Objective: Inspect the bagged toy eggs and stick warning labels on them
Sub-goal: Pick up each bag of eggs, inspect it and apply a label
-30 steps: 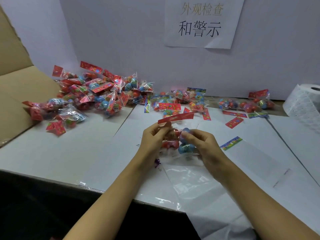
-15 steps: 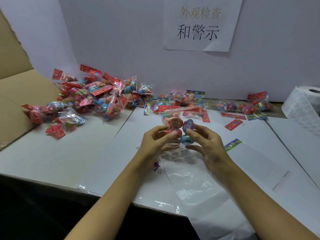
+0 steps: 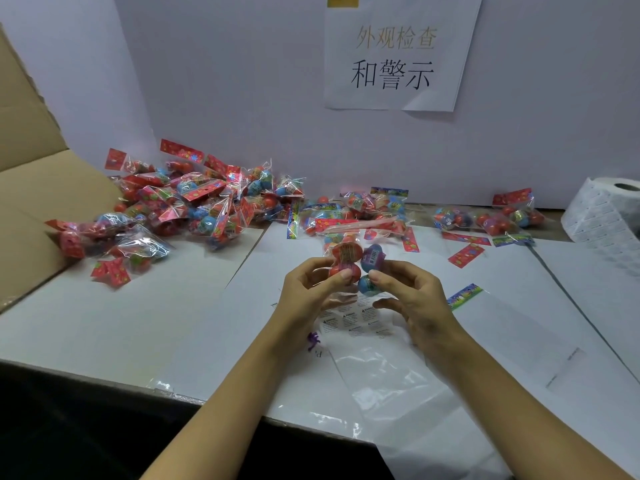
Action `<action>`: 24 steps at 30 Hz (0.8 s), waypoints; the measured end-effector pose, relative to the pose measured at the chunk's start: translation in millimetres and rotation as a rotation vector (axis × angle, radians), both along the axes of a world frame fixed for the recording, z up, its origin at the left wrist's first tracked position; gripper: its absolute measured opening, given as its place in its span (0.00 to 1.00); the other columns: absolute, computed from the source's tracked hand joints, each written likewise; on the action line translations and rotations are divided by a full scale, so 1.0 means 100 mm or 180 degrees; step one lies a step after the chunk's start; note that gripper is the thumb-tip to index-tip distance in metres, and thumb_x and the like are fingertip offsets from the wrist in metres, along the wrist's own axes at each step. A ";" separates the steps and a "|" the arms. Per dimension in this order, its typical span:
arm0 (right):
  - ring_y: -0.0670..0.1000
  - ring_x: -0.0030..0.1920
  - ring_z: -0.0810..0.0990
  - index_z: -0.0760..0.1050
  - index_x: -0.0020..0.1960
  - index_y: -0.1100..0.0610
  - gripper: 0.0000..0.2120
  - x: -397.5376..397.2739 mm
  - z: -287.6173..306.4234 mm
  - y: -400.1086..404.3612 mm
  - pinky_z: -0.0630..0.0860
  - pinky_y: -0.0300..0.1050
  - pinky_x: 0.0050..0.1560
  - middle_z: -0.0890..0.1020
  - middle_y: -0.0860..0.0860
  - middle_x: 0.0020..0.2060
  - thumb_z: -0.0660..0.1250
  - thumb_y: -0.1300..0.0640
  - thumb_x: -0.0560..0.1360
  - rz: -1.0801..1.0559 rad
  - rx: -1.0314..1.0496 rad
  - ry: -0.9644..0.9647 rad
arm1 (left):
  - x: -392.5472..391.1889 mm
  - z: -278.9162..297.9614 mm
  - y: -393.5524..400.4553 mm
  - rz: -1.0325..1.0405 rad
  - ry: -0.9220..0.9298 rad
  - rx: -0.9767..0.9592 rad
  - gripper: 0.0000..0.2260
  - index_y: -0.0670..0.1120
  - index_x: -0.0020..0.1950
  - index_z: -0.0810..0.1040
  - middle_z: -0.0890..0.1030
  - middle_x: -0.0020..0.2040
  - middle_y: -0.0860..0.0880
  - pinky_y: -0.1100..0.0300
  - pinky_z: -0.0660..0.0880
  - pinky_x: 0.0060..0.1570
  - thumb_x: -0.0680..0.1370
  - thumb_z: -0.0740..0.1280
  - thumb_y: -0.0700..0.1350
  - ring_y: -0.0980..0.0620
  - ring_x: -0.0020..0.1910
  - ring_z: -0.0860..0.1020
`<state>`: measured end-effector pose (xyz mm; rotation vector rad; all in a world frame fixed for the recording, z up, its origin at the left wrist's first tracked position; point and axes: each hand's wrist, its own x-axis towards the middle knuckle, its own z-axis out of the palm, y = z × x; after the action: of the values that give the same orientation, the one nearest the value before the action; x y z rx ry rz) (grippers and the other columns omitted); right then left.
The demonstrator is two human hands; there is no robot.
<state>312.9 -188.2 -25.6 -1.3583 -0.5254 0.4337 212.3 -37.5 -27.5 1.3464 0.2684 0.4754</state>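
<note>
bagged toy eggs point(image 3: 353, 263) sit at the centre of the view, held upright above the worktop point(image 3: 121, 323) between both hands. left hand point(image 3: 308, 296) pinches the orange eggs from 9 o'clock, thumb on the lower one. right hand point(image 3: 412, 299) pinches the blue egg from 3 o'clock. a sheet of warning labels point(image 3: 353, 320) lies just below them at 6 o'clock. a heap of bagged eggs point(image 3: 180, 213) lies at 10 o'clock, a smaller group point(image 3: 485, 220) at 2 o'clock, and a label roll point(image 3: 609, 216) at 3 o'clock.
</note>
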 end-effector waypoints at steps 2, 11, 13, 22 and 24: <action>0.51 0.49 0.87 0.81 0.58 0.55 0.23 0.00 0.00 0.00 0.81 0.40 0.40 0.87 0.50 0.50 0.76 0.48 0.66 0.0004 0.0010 0.0008 | 0.00 0.00 0.00 -0.0014 0.0005 0.0008 0.20 0.42 0.63 0.79 0.87 0.53 0.44 0.54 0.84 0.48 0.74 0.76 0.47 0.43 0.51 0.87; 0.47 0.49 0.84 0.77 0.60 0.46 0.26 -0.01 -0.04 0.03 0.80 0.39 0.41 0.84 0.47 0.50 0.78 0.46 0.63 -0.0333 -0.0070 -0.0151 | -0.02 0.02 0.00 -0.0048 -0.0060 -0.0197 0.16 0.41 0.61 0.80 0.86 0.55 0.41 0.52 0.83 0.48 0.76 0.76 0.42 0.41 0.54 0.85; 0.45 0.48 0.81 0.75 0.57 0.46 0.25 0.02 -0.05 0.02 0.77 0.39 0.41 0.80 0.47 0.50 0.78 0.46 0.63 -0.0570 -0.0121 -0.0239 | -0.03 0.04 -0.01 -0.0118 -0.0044 -0.0389 0.18 0.40 0.60 0.80 0.84 0.57 0.38 0.52 0.83 0.48 0.74 0.74 0.47 0.41 0.56 0.85; 0.47 0.50 0.85 0.85 0.50 0.49 0.09 0.04 -0.08 0.00 0.81 0.45 0.44 0.88 0.47 0.45 0.67 0.59 0.80 -0.0352 -0.0259 -0.0368 | -0.05 0.04 -0.02 -0.0284 -0.0098 -0.0137 0.23 0.42 0.58 0.85 0.84 0.60 0.41 0.47 0.74 0.59 0.70 0.69 0.55 0.41 0.66 0.78; 0.48 0.52 0.85 0.85 0.50 0.51 0.10 0.02 -0.05 0.00 0.82 0.47 0.46 0.88 0.49 0.46 0.66 0.51 0.81 -0.0361 -0.0171 -0.0236 | -0.05 0.03 -0.03 -0.0306 -0.0109 -0.0018 0.27 0.42 0.59 0.85 0.84 0.61 0.42 0.47 0.72 0.60 0.67 0.69 0.58 0.41 0.67 0.77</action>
<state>314.4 -188.1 -30.6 -1.4523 -0.4976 0.3075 207.2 -40.6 -24.7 1.3380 0.1760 0.4164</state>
